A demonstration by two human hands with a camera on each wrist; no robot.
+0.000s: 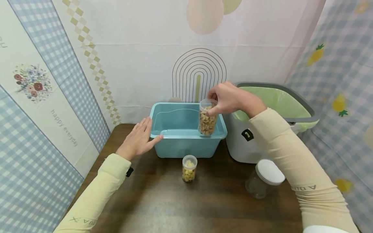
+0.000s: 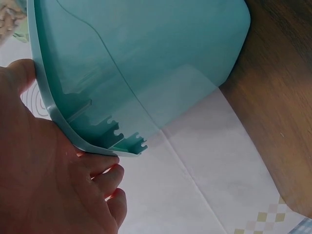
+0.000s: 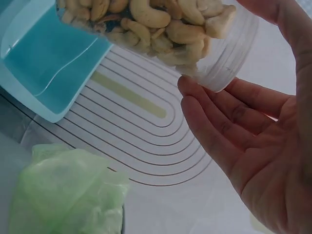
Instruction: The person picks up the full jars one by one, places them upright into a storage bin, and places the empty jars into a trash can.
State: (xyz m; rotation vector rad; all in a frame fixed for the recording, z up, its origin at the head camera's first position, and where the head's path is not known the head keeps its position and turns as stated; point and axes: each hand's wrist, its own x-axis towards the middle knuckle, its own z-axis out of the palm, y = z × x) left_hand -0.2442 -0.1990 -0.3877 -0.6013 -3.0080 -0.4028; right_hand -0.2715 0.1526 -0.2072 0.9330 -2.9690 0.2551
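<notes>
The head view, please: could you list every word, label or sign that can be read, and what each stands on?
"happy everyday": on the left wall cloth, under the printed flowers.
"J"-like white mark: black tag on the bin.
Sleeve prints on the left sleeve and right sleeve: upside down, not surely legible.
Letters at the far left edge: cut off, unreadable.

Left arm enters from the lower left of the head view, sleeve to the wrist, forearm angled up and right. Left hand [image 1: 139, 138] sits left of centre, palm down, fingers straight and close together, pointing right; left wrist view shows the palm and fingertips flat.

Right arm enters from the lower right, sleeved, elbow bent, forearm rising toward upper centre. Right hand [image 1: 228, 98] is above centre, wrist bent down, thumb and fingers [image 3: 214, 129] curved in a pinch at the fingertips.
</notes>
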